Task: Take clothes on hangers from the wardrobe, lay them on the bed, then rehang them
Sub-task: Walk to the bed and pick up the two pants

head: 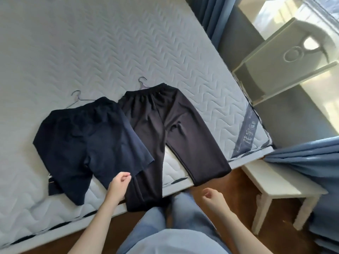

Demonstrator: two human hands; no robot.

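Two garments lie flat on the grey quilted bed (77, 52). Navy shorts (86, 142) lie on the left, with a thin wire hanger (78, 99) poking out above the waistband. Black trousers (157, 132) lie to their right, legs hanging over the mattress edge, and a second wire hanger (143, 83) shows at their waist. My left hand (120, 182) hovers over the shorts' lower hem and the trousers' left leg, fingers loosely curled, holding nothing. My right hand (213, 198) hangs above the floor near the bed edge, fingers loosely curled and empty.
A white bench (275, 186) stands on the wooden floor (233, 182) at the right. Blue curtains (311, 162) hang beside it. A pale cabinet (286, 57) stands by the window past the bed corner. My legs in blue jeans (183, 217) are below.
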